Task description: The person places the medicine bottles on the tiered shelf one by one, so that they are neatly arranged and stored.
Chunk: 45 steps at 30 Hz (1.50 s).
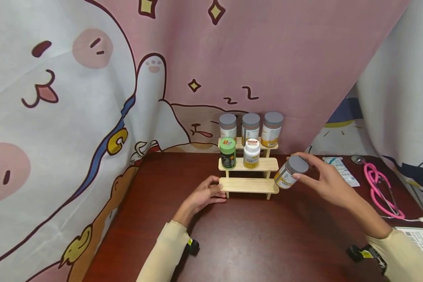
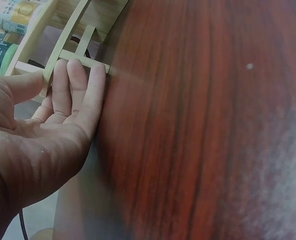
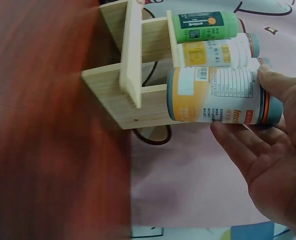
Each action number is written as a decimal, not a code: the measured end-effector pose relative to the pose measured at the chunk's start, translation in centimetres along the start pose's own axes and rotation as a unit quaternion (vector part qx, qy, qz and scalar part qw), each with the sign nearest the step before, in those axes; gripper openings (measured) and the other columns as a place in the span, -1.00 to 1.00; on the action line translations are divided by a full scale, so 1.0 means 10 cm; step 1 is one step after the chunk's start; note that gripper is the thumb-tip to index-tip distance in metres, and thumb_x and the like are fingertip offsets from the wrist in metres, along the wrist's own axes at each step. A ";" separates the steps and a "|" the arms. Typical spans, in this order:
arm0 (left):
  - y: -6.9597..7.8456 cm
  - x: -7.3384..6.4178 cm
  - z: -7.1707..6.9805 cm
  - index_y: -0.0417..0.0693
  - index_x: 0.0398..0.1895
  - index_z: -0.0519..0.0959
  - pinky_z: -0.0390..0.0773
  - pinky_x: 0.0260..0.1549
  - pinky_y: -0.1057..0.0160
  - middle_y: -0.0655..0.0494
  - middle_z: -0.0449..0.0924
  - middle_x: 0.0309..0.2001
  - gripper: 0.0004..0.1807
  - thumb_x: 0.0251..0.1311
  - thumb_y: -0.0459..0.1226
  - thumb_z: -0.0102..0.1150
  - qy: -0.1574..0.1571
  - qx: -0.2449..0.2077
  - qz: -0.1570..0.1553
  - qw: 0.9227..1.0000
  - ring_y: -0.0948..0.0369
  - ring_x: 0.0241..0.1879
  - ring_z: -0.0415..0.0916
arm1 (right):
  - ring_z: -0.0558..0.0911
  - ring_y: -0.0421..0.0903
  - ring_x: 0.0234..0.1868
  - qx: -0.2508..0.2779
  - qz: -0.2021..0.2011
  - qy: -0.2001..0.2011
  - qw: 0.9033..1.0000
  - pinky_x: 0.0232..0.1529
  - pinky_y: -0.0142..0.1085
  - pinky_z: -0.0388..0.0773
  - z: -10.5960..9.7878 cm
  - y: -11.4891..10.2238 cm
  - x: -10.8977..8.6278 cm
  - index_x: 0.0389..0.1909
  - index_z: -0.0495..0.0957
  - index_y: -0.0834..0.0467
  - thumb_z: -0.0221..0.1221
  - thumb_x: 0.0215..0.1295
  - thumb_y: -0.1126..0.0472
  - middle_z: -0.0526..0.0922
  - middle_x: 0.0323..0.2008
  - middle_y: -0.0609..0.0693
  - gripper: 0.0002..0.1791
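My right hand point(image 1: 326, 180) grips a grey-lidded supplement bottle point(image 1: 285, 177) near its lid, thumb on one side and fingers on the other. The bottle tilts beside the right end of the middle step of a three-tier wooden display stand point(image 1: 248, 185). At the stand's left end, my left hand point(image 1: 205, 194) pinches the bottom step, thumb above and fingers beneath, as the left wrist view shows. A green-lidded bottle point(image 1: 228, 153) and a white bottle point(image 1: 252, 154) stand on the middle step. Along the top step are three grey-lidded bottles point(image 1: 251, 127); the bottom step is bare.
A pink stethoscope point(image 1: 373, 188) lies on the dark red wooden table point(image 1: 232, 239) at the right, near a white and teal packet point(image 1: 342, 171). Farther front right is a printed white box or sheet point(image 1: 419, 237). A cartoon-printed curtain point(image 1: 285, 58) hangs right behind the stand.
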State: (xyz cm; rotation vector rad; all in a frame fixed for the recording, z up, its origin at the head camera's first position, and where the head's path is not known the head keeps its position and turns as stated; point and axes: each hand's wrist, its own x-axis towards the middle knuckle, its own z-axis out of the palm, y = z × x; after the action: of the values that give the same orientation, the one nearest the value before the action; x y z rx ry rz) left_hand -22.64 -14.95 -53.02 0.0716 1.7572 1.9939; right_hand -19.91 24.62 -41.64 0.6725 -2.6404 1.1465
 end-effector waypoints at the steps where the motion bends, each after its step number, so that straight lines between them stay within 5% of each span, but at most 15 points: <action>1: 0.00 0.00 0.00 -0.12 0.20 0.33 0.78 0.13 -0.08 -0.06 0.55 -0.09 -0.76 0.58 -0.34 0.01 0.000 0.000 0.000 1.000 0.06 -0.10 0.66 | 0.55 -0.57 -0.04 -0.001 0.000 0.005 1.000 -0.07 -0.75 0.47 -0.01 -0.01 0.04 0.45 0.44 0.07 0.41 0.39 0.18 0.70 0.14 0.13 -0.35; 12: 0.01 -0.01 0.02 -0.15 0.25 0.30 0.75 0.18 -0.11 -0.06 0.53 -0.07 -0.72 0.59 -0.32 0.00 -0.003 0.006 0.003 1.000 0.09 -0.11 0.65 | 0.53 -0.51 0.01 -0.004 -0.040 0.093 0.995 0.03 -0.80 0.41 0.00 -0.11 0.36 0.35 0.59 -0.02 0.53 0.21 0.24 0.65 0.15 -0.05 -0.34; 25: 0.00 -0.03 0.04 -0.19 0.22 0.31 0.75 0.19 -0.12 -0.04 0.52 -0.09 -0.74 0.59 -0.35 -0.02 0.010 0.005 0.009 1.000 0.08 -0.12 0.63 | 0.62 -0.46 -0.11 0.029 0.001 0.093 0.995 -0.05 -0.76 0.56 0.16 -0.10 0.57 0.36 0.58 0.07 0.53 0.23 0.18 0.62 0.10 0.00 -0.34; 45: 0.00 -0.01 0.06 -0.23 0.25 0.32 0.78 0.13 -0.10 -0.04 0.58 -0.13 -0.71 0.57 -0.36 0.01 0.023 0.018 0.023 0.999 0.10 -0.19 0.66 | 0.59 -0.42 -0.05 0.022 0.037 0.104 0.994 -0.04 -0.75 0.51 0.28 -0.11 0.59 0.36 0.58 0.02 0.55 0.21 0.08 0.62 0.13 0.07 -0.32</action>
State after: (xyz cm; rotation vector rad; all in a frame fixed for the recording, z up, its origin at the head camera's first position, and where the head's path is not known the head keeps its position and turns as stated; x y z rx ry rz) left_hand -22.29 -14.43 -52.89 0.0787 1.8364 2.0117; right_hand -24.54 19.99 -40.81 0.4369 -2.4897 1.2250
